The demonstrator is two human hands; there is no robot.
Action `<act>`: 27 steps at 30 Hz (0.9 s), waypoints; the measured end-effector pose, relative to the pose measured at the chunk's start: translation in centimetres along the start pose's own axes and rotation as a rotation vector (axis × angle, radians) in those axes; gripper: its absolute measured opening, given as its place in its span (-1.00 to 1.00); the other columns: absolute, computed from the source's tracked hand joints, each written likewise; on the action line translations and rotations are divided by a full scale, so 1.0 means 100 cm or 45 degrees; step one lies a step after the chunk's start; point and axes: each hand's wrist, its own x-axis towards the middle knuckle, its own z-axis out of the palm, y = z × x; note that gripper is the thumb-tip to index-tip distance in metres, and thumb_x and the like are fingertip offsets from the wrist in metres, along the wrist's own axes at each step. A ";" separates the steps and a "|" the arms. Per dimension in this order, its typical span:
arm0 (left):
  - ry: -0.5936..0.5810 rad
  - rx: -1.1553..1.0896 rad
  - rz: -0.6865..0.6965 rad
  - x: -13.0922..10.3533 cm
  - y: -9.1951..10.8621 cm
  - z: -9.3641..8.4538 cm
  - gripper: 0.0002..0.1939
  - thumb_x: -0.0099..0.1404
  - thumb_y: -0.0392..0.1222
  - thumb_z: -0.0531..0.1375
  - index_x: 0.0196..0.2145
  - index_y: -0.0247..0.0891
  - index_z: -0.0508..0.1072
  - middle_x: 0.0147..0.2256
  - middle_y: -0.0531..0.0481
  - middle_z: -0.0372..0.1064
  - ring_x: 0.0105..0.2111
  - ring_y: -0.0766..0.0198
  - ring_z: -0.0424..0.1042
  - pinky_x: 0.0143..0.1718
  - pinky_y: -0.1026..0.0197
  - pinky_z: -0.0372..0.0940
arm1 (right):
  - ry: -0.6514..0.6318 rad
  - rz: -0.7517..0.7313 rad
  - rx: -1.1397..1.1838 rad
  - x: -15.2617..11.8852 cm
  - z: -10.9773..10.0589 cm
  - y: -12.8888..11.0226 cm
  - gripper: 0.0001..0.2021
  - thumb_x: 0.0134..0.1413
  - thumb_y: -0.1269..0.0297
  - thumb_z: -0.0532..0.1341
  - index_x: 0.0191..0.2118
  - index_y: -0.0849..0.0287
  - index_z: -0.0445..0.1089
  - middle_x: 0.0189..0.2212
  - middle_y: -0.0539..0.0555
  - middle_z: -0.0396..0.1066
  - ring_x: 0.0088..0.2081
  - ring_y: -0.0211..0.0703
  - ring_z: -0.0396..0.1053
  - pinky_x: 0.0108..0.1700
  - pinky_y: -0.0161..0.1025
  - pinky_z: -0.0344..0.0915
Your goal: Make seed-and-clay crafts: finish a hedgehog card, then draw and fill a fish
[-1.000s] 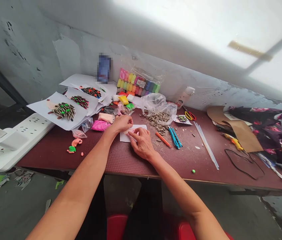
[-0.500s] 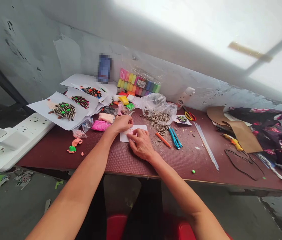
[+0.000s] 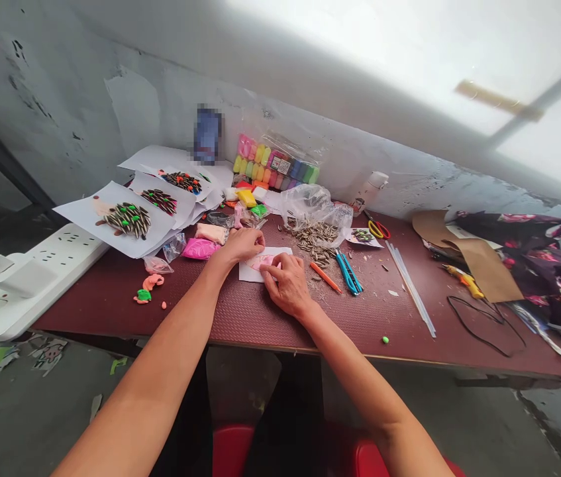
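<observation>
A small white sheet of paper (image 3: 246,273) lies near the table's front edge, with a flat pink patch (image 3: 265,259) on it that looks like modelling clay. My left hand (image 3: 246,245) rests at the sheet's upper left edge, fingers curled in; what is in them, if anything, is hidden. Over the right part of the sheet, my right hand (image 3: 289,283) is bent down, its thumb and fingertips drawn together at the pink patch. Whether a small piece sits between them I cannot make out. To the left lie a bright pink clay packet (image 3: 201,249) and a pale peach packet (image 3: 212,234).
Right of the hands are a sunflower seed heap (image 3: 316,237), an orange pen (image 3: 326,277), a blue cutter (image 3: 349,273) and clear sticks (image 3: 412,289). Seed-covered hedgehog pictures (image 3: 128,220) stand left, beside a white power strip (image 3: 36,285). Fabric (image 3: 548,265) lies far right.
My right hand has shifted slightly right, its fingers drawn in more, so more of the pink patch shows. My left hand has stayed in place.
</observation>
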 end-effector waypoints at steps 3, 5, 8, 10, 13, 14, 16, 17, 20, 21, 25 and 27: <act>0.008 -0.005 0.003 0.000 -0.001 0.001 -0.74 0.21 -0.21 0.13 -0.23 -0.15 0.60 -0.14 -0.06 0.61 -0.08 0.07 0.51 -0.03 0.14 0.29 | -0.052 -0.034 -0.031 0.000 -0.001 -0.002 -0.72 0.36 0.22 0.11 -0.09 0.05 0.58 -0.18 0.13 0.37 -0.15 -0.09 0.22 -0.01 -0.10 0.03; 0.010 -0.006 0.006 0.001 -0.001 0.001 -0.74 0.21 -0.21 0.13 -0.23 -0.15 0.60 -0.14 -0.05 0.61 -0.08 0.07 0.51 -0.03 0.14 0.29 | -0.085 -0.057 -0.040 0.000 -0.002 -0.004 -0.72 0.37 0.22 0.10 -0.09 0.06 0.58 -0.18 0.14 0.36 -0.14 -0.08 0.21 -0.01 -0.09 0.02; 0.016 -0.006 0.004 0.000 -0.001 0.001 -0.75 0.21 -0.22 0.13 -0.24 -0.15 0.60 -0.15 -0.05 0.61 -0.09 0.07 0.52 -0.02 0.14 0.29 | -0.111 -0.084 -0.018 0.000 -0.003 -0.004 -0.71 0.37 0.23 0.09 -0.10 0.07 0.58 -0.18 0.14 0.36 -0.12 -0.07 0.23 0.00 -0.09 0.02; 0.018 -0.007 0.002 0.000 -0.001 0.001 -0.75 0.21 -0.22 0.13 -0.24 -0.14 0.60 -0.15 -0.06 0.61 -0.09 0.06 0.52 -0.02 0.12 0.29 | -0.103 -0.083 0.027 0.000 -0.002 -0.003 -0.72 0.37 0.23 0.10 -0.10 0.06 0.59 -0.18 0.13 0.37 -0.13 -0.09 0.25 0.01 -0.09 0.03; 0.016 -0.010 0.005 0.000 -0.001 0.001 -0.74 0.21 -0.23 0.13 -0.23 -0.15 0.60 -0.15 -0.07 0.61 -0.09 0.05 0.52 -0.01 0.11 0.29 | -0.044 -0.032 0.074 -0.001 0.000 0.000 -0.73 0.36 0.24 0.12 -0.07 0.06 0.58 -0.18 0.12 0.38 -0.14 -0.10 0.27 0.01 -0.11 0.06; 0.016 -0.011 0.007 0.000 -0.001 0.001 -0.74 0.20 -0.23 0.13 -0.23 -0.15 0.60 -0.15 -0.08 0.60 -0.09 0.05 0.51 -0.01 0.11 0.29 | -0.015 -0.002 0.067 -0.001 0.001 0.001 -0.73 0.35 0.25 0.12 -0.06 0.08 0.58 -0.18 0.13 0.38 -0.14 -0.10 0.27 0.00 -0.11 0.06; 0.017 -0.014 0.010 0.000 -0.001 0.001 -0.74 0.20 -0.23 0.13 -0.23 -0.16 0.61 -0.15 -0.08 0.60 -0.09 0.04 0.51 -0.01 0.10 0.29 | 0.039 0.055 0.023 -0.001 0.002 0.002 -0.73 0.34 0.28 0.12 -0.03 0.12 0.56 -0.18 0.15 0.38 -0.13 -0.08 0.27 -0.01 -0.11 0.07; 0.016 -0.015 0.011 0.000 -0.001 0.001 -0.74 0.20 -0.22 0.13 -0.23 -0.16 0.61 -0.15 -0.09 0.60 -0.09 0.03 0.51 -0.02 0.10 0.29 | 0.057 0.075 -0.005 -0.001 0.002 0.002 -0.72 0.34 0.28 0.12 -0.02 0.12 0.56 -0.18 0.15 0.38 -0.13 -0.07 0.26 -0.01 -0.10 0.07; 0.013 -0.017 0.009 0.000 -0.001 0.001 -0.74 0.21 -0.21 0.13 -0.23 -0.16 0.61 -0.14 -0.09 0.60 -0.09 0.03 0.51 -0.04 0.11 0.30 | 0.073 0.088 -0.072 -0.001 0.002 0.002 -0.71 0.34 0.27 0.11 0.00 0.11 0.54 -0.18 0.16 0.37 -0.11 -0.05 0.25 -0.02 -0.10 0.06; 0.012 -0.018 0.010 0.001 -0.002 0.001 -0.74 0.21 -0.21 0.13 -0.23 -0.15 0.61 -0.14 -0.08 0.60 -0.09 0.04 0.51 -0.04 0.11 0.30 | 0.065 0.085 -0.084 -0.001 0.002 0.001 -0.71 0.35 0.26 0.11 0.00 0.10 0.54 -0.18 0.16 0.37 -0.11 -0.04 0.25 -0.02 -0.10 0.06; 0.014 -0.021 0.003 0.001 -0.002 0.002 -0.74 0.21 -0.21 0.14 -0.23 -0.14 0.61 -0.15 -0.06 0.61 -0.09 0.06 0.51 -0.02 0.14 0.30 | 0.008 0.064 -0.106 -0.001 0.000 -0.001 -0.73 0.35 0.26 0.10 -0.08 0.14 0.55 -0.18 0.16 0.37 -0.13 -0.06 0.23 -0.02 -0.09 0.05; 0.015 -0.024 0.002 0.001 -0.002 0.002 -0.74 0.20 -0.21 0.14 -0.23 -0.15 0.61 -0.15 -0.07 0.60 -0.09 0.05 0.51 -0.02 0.13 0.30 | -0.014 0.051 -0.107 0.000 0.000 -0.001 -0.75 0.35 0.27 0.11 -0.14 0.15 0.56 -0.19 0.15 0.37 -0.15 -0.07 0.23 -0.02 -0.09 0.04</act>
